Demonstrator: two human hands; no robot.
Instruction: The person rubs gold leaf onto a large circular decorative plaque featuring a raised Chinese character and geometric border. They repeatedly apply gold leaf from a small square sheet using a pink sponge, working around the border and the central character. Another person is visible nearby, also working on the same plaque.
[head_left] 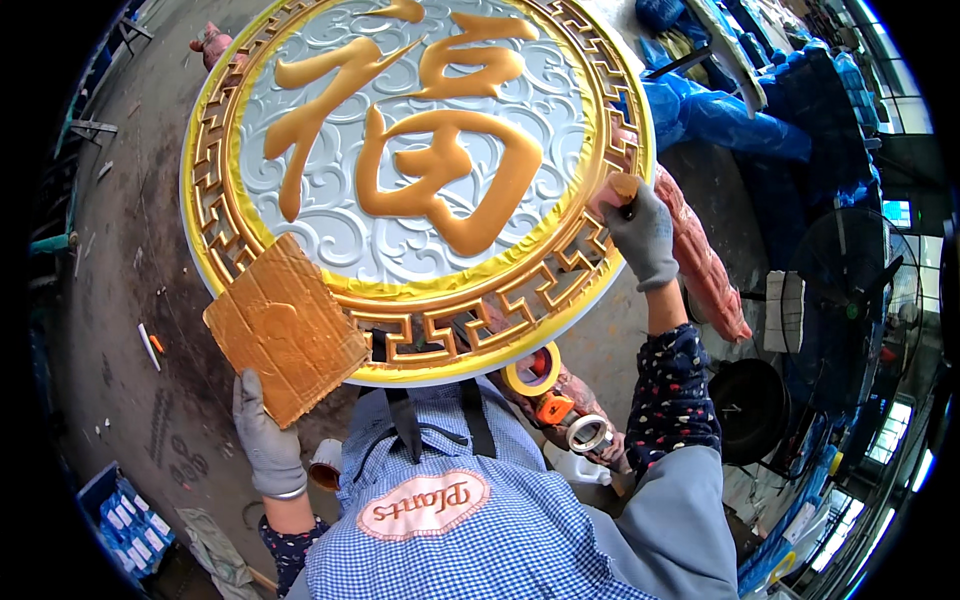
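Observation:
A large round decorative panel lies in front of me, with a raised gold character, pale grey scrollwork and a gold fretwork ring. Yellow masking tape runs inside and outside that ring. My left hand, in a grey glove, grips the lower corner of a cardboard piece smeared with gold paint, which overlaps the panel's lower left edge. At the panel's right side, my gloved right hand pinches a small gold-stained sponge against or just over the ring. The fingertips are partly hidden.
Pink-wrapped supports show beneath the panel. Near my lap are a yellow tape roll, an orange item and a round metal-rimmed container. A fan stands at right, a blue crate at lower left.

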